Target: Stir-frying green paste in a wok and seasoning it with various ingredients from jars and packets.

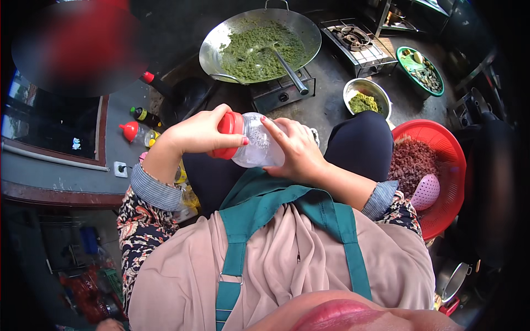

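Observation:
A clear plastic jar with white powder or grains clinging inside lies tilted on its side above my lap. My left hand grips its red screw lid, which sits on the jar's mouth. Around the jar's body, near the base, my right hand is wrapped with the fingers on top. Beyond my hands stands a large metal wok on a gas stove. It holds a mashed green mixture, with a metal-handled ladle resting in it.
A steel bowl of green and yellow paste sits by my knee. To the right is a red plastic basket with reddish shreds and a pink perforated scoop. A second stove and a green tray lie farther back. Bottles line the left wall.

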{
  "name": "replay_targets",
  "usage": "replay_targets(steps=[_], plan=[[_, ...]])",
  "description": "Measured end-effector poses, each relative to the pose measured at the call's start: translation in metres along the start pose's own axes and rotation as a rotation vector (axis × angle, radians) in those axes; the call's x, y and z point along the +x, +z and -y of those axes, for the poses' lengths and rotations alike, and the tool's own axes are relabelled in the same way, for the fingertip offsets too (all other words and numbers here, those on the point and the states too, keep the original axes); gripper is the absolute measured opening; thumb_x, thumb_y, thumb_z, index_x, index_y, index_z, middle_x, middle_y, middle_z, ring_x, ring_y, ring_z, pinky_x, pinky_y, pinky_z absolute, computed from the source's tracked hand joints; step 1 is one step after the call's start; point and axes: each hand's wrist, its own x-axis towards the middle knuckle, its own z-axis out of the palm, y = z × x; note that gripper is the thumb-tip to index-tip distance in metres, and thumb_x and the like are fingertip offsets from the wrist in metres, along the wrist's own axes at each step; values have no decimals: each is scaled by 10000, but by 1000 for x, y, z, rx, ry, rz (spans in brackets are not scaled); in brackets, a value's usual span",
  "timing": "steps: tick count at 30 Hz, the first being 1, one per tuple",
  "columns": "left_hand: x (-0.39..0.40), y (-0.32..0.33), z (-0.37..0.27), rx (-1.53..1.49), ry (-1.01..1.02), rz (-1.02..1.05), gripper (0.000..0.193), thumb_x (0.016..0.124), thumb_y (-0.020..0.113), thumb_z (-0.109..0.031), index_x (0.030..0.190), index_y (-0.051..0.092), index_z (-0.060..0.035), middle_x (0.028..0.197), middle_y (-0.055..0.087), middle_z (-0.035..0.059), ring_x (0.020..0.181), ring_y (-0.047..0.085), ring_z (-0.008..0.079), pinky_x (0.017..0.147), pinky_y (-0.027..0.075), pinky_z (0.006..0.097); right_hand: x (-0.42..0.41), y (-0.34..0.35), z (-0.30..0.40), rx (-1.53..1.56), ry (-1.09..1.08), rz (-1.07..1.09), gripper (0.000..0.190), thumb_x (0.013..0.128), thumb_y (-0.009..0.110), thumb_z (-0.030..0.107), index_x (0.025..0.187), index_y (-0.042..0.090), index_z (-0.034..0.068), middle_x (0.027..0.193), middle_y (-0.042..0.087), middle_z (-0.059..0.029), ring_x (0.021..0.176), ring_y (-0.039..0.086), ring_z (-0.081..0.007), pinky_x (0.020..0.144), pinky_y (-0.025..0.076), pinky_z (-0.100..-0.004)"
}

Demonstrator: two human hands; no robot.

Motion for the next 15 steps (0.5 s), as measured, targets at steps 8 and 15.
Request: replay_targets(steps=[8, 15], plan=[[24, 2, 21, -347, -236, 274, 750, 786, 514, -640, 1185, 396, -16, 795, 609, 177, 553, 647, 240, 495, 555, 287, -3, -1, -5, -148, -46, -3, 961, 525, 812, 274, 1367, 358, 185, 1229, 441, -159, 1113, 458, -341, 949, 340, -468], [20, -5, 40, -549, -362, 488, 954, 742, 340, -800, 1193, 462, 31, 787, 613, 182, 642, 659, 265, 573, 559, 309, -3, -1, -8, -151, -79, -53, 944, 514, 796, 257, 1360, 379, 236, 1173, 472, -140, 1055, 486, -314, 891, 375, -433]])
